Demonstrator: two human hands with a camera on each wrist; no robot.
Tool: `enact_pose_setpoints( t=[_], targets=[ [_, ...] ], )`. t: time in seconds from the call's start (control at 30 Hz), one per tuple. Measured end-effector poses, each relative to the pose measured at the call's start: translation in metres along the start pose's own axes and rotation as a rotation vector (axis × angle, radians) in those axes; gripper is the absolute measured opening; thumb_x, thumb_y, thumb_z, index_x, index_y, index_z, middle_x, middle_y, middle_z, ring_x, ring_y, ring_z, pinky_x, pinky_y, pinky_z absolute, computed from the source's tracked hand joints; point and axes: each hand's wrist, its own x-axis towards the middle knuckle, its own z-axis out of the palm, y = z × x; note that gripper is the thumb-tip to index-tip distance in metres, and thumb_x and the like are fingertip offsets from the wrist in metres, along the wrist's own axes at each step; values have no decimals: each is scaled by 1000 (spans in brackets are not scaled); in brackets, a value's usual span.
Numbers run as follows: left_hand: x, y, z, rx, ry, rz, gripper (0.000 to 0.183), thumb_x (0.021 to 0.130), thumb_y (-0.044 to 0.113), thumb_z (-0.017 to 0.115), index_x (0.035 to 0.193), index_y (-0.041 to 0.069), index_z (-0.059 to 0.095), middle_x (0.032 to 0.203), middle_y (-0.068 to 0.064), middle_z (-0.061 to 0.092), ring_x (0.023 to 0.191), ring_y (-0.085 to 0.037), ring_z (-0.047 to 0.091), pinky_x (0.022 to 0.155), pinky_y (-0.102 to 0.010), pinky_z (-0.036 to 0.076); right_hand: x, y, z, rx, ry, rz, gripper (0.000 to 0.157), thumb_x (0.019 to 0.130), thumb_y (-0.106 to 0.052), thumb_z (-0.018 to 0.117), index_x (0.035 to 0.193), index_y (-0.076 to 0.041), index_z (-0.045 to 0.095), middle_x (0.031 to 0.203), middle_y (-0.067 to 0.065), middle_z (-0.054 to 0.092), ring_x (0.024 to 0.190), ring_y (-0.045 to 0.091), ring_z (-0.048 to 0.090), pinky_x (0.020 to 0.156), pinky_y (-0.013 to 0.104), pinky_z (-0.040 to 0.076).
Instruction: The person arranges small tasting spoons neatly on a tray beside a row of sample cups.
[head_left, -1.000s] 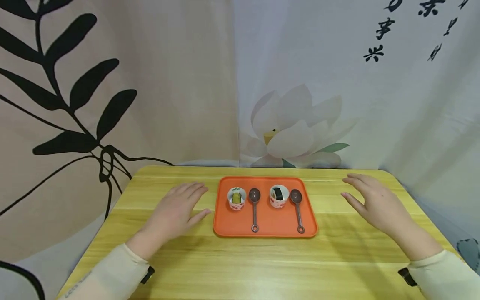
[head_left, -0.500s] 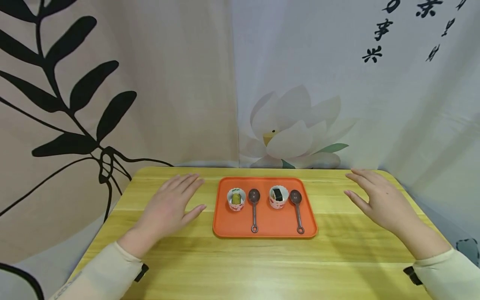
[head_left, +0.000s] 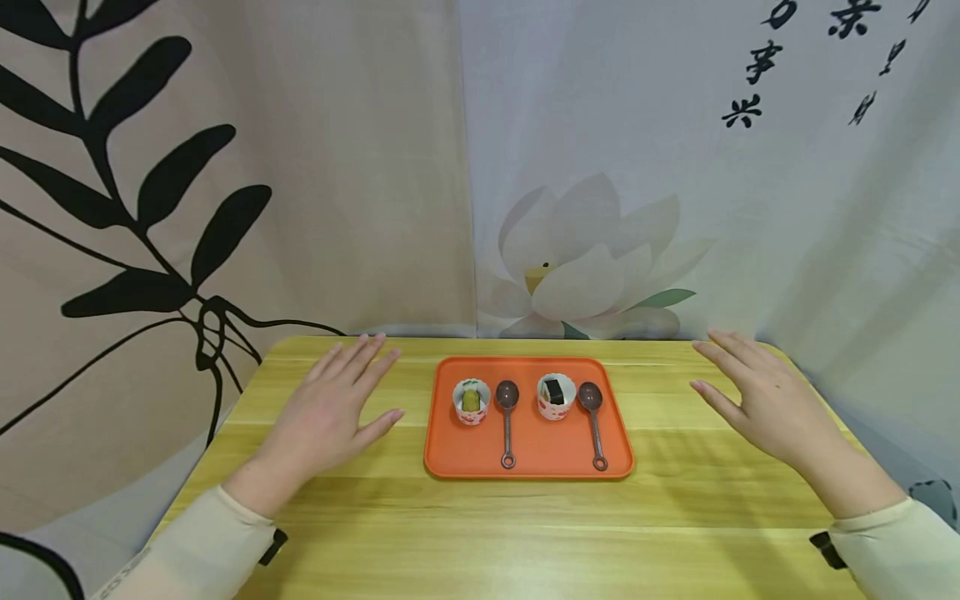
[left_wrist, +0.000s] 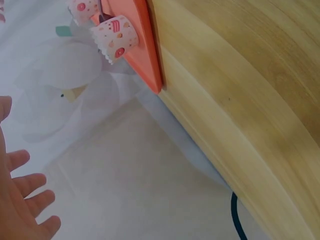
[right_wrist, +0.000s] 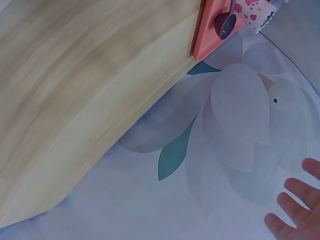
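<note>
An orange tray (head_left: 532, 454) lies on the table with two patterned paper cups and two dark spoons on it. The left cup (head_left: 472, 412) holds a greenish-yellow piece; the right cup (head_left: 553, 408) holds a white piece with a black band, perhaps a rice ball. One spoon (head_left: 507, 425) lies between the cups, the other spoon (head_left: 596, 425) right of the right cup. My left hand (head_left: 322, 421) hovers left of the tray, fingers extended, holding nothing. Right of the tray, my right hand (head_left: 772, 408) is likewise raised with fingers extended and nothing in it.
The yellow wooden table (head_left: 510, 542) ends at a curtain (head_left: 375, 167) printed with a dark plant, a pale lotus and characters. At the lower left of the head view a black cable (head_left: 45, 550) curves.
My left hand has moved away from the tray, to the left and up in the head view. My right hand has shifted slightly up and right. Tray, cups and spoons stay in place.
</note>
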Motion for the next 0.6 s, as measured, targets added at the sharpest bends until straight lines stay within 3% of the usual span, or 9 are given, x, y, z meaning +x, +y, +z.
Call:
enact_pose_setpoints(
  t=[0.23, 0.6],
  targets=[
    [-2, -2, -1, 29, -23, -40, 85, 96, 63, 49, 161, 16, 22, 165, -15, 18, 152, -34, 13, 122, -50, 4, 1, 4, -1, -1, -33, -27, 63, 90, -33, 73, 143, -6, 53, 147, 27, 46, 136, 47, 40, 120, 52, 19],
    [-3, -3, 3, 51, -47, -64, 90, 93, 73, 43, 163, 23, 14, 168, -9, -1, 153, -33, 0, 121, -54, -4, -1, 6, -1, -86, -155, 12, 84, 90, -53, 68, 159, -22, 31, 159, 22, 31, 147, 42, 25, 121, 57, 3]
  ],
)
